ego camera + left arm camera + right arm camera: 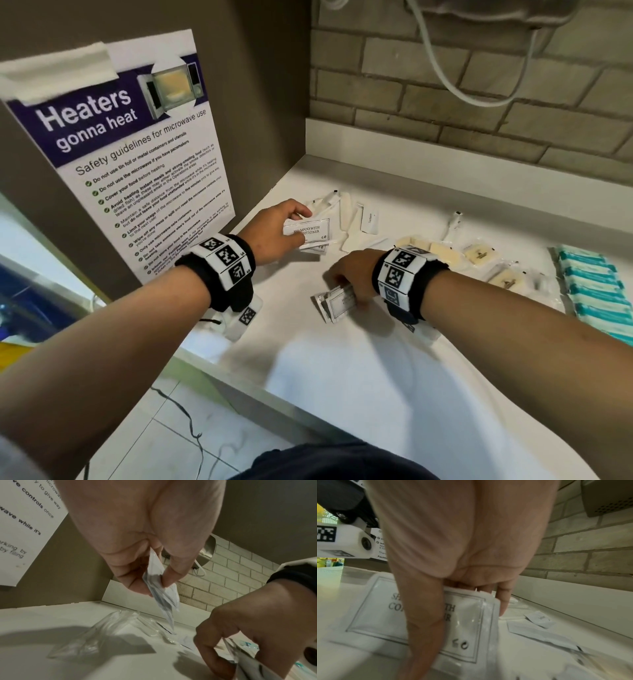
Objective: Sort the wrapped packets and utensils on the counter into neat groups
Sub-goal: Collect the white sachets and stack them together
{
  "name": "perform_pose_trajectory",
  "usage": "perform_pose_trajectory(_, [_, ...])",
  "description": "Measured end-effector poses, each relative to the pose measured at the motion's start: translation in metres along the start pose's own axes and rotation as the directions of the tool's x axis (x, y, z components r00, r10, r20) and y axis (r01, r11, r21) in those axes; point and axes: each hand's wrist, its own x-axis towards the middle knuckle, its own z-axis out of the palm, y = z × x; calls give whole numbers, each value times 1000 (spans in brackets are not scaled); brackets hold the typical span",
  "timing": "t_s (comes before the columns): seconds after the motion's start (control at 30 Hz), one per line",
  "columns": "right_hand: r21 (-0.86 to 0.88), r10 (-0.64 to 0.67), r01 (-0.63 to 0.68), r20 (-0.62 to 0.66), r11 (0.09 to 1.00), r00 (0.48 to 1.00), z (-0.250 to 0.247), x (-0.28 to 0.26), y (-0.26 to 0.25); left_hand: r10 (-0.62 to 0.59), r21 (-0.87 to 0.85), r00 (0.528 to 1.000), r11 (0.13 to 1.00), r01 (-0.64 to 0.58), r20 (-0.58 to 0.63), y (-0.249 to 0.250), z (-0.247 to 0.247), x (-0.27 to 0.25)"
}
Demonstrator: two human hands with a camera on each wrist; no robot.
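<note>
My left hand [291,226] pinches a small stack of white shampoo sachets [310,231] between thumb and fingers, just above the counter near the left wall; the left wrist view shows the sachets [159,588] hanging edge-on from the fingers. My right hand [349,277] grips another stack of the same white sachets [337,301] near the counter's middle; in the right wrist view the thumb lies across the printed sachets [423,616]. Clear-wrapped utensils [346,212] and a small paper packet [370,219] lie behind the left hand.
Cream soap packets [479,255] in clear wrap lie to the right, and teal-and-white packets [596,291] are lined up at the far right. A microwave safety poster [137,164] hangs on the left wall. A brick wall and a white cable [445,75] stand behind the white counter [342,377].
</note>
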Motion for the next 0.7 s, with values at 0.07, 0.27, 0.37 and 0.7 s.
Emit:
perform_pose_trajectory(0.07, [45,13,-12,-36,999,999,1,-3,3,-8,9,1000,1000,8,22,-3,2,-2])
perform_pose_trajectory(0.27, [167,63,-19,-261,986,963,12,-25,13,8,-19,993,1000,-6,121,-6,19,-8])
perform_pose_trajectory(0.37, [275,129,-36,-332,961,935,18,-45,18,94,-31,975,996,-89,203,6,38,-13])
perform_pose_trajectory(0.7, [294,203,-97,-353,951,914,57,-83,14,103,-243,880,970,14,463,29,77,-30])
